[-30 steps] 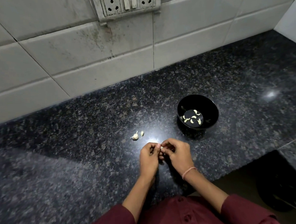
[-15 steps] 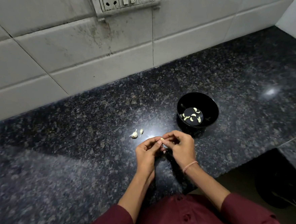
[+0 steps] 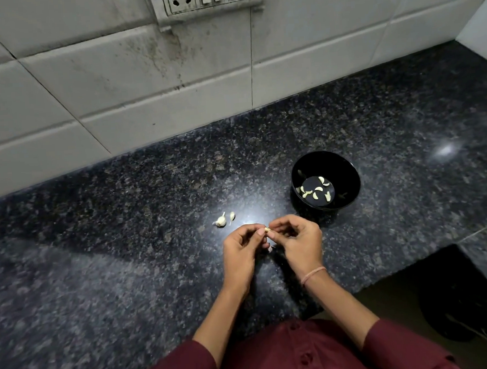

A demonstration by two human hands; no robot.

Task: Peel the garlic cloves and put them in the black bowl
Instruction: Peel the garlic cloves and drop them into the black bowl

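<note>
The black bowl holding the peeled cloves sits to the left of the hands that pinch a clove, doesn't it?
No. The head view shows the black bowl holding the peeled cloves to the right of the left hand and right hand, which pinch a garlic clove.

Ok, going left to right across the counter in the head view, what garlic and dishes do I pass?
Garlic chunk → loose clove → held clove → bowl. The hands are left out because they overlap their neighbours.

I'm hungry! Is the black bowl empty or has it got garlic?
Not empty: the black bowl holds several pale garlic cloves on its bottom.
</note>
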